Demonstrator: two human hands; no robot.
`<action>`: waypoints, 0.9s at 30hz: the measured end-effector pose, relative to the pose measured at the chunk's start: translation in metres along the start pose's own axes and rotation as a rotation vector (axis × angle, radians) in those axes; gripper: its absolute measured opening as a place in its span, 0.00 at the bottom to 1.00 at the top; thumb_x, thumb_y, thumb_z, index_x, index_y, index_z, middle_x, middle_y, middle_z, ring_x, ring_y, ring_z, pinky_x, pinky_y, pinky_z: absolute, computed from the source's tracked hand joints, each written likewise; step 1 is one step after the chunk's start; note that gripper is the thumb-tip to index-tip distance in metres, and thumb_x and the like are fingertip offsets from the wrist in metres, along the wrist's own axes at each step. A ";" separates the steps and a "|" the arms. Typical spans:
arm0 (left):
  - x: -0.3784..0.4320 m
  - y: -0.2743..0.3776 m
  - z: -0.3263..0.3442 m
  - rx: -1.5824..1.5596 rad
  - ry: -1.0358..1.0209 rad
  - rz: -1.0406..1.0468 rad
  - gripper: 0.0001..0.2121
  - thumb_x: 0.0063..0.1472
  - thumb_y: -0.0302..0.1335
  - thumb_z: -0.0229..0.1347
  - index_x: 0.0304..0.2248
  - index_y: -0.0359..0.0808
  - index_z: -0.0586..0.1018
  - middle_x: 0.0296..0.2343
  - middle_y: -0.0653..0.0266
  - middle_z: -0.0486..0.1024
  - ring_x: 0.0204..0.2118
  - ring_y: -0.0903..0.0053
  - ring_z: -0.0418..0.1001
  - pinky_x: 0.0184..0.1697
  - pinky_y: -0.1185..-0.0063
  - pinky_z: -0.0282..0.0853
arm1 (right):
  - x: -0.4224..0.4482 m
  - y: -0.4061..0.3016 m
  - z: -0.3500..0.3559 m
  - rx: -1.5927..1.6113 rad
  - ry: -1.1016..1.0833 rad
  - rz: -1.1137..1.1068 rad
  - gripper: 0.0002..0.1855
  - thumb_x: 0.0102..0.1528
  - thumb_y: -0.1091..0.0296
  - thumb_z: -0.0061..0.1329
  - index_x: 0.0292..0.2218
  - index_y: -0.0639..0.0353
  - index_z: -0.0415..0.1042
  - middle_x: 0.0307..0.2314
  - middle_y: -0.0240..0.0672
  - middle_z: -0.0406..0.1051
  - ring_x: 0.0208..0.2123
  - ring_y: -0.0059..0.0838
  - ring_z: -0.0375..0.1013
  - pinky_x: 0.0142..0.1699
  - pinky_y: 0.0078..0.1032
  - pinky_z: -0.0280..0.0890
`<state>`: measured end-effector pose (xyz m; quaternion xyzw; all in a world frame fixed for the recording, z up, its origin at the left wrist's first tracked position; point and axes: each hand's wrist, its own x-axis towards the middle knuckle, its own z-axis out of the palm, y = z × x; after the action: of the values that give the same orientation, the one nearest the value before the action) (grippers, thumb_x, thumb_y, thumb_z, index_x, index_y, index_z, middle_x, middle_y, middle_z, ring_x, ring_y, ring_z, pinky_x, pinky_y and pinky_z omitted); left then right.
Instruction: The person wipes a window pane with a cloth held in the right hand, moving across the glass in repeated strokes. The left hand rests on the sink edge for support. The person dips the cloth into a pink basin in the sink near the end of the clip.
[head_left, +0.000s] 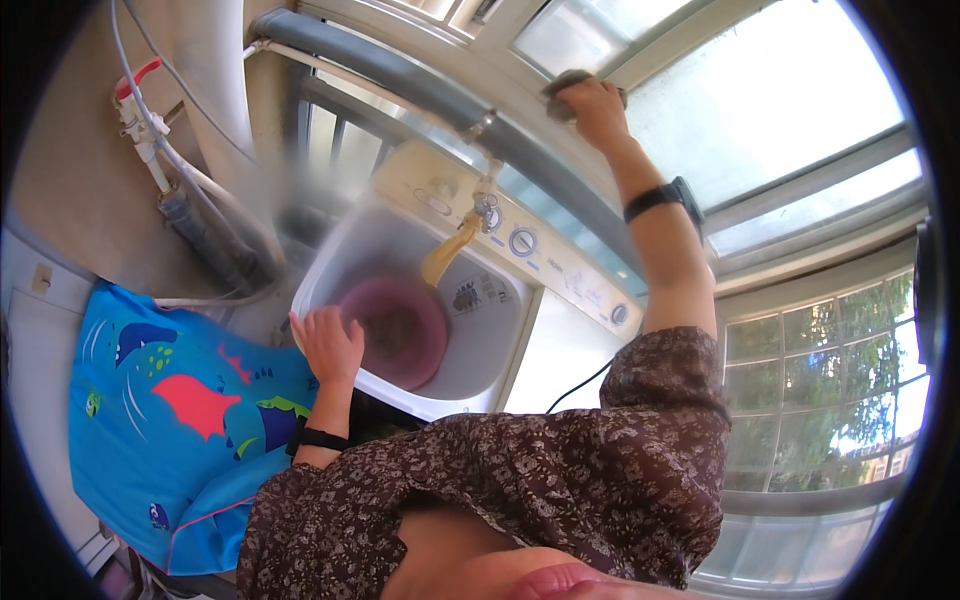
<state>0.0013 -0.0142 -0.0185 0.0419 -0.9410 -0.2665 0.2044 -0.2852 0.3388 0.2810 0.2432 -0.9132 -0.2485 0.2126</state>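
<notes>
My right hand (598, 112) reaches far up and presses a grey-brown cloth (568, 84) against the pale window frame (517, 71), beside a frosted pane. My left hand (330, 341) holds nothing; its fingers are spread over the near left rim of a washing machine tub (491, 352). Inside the tub sits a pink plastic basin (431, 330), with dark, indistinct contents at its bottom. Above the basin a metal tap (484, 206) carries a yellowish flexible spout (447, 255).
A grey pipe (390, 67) runs between the window and the Haier washer's control panel (559, 262). Left stands a red-handled valve (139, 79) with hoses. A blue printed cloth (187, 405) hangs at lower left. A barred window (817, 382) is at right.
</notes>
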 end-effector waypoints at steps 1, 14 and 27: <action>0.001 0.001 0.000 0.001 -0.010 -0.009 0.11 0.50 0.30 0.59 0.34 0.37 0.74 0.34 0.61 0.73 0.46 0.64 0.67 0.65 0.57 0.41 | -0.005 0.003 -0.006 0.020 0.065 0.065 0.20 0.46 0.75 0.50 0.42 0.42 0.76 0.38 0.22 0.75 0.48 0.28 0.68 0.54 0.34 0.56; -0.004 -0.004 0.008 -0.018 -0.012 -0.025 0.13 0.49 0.31 0.59 0.35 0.37 0.74 0.34 0.60 0.73 0.46 0.64 0.67 0.66 0.57 0.39 | -0.085 0.049 0.006 1.580 0.445 1.184 0.11 0.42 0.76 0.53 0.32 0.62 0.72 0.25 0.36 0.70 0.28 0.31 0.70 0.32 0.30 0.67; -0.008 -0.010 0.014 -0.027 0.015 -0.025 0.12 0.46 0.32 0.60 0.30 0.37 0.75 0.33 0.58 0.73 0.46 0.63 0.66 0.68 0.58 0.32 | -0.080 0.012 -0.062 1.711 0.376 1.094 0.11 0.53 0.79 0.45 0.40 0.68 0.67 0.23 0.40 0.68 0.21 0.34 0.69 0.24 0.33 0.65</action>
<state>0.0025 -0.0144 -0.0379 0.0528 -0.9351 -0.2815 0.2088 -0.1946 0.3704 0.3151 -0.1006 -0.7222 0.6570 0.1916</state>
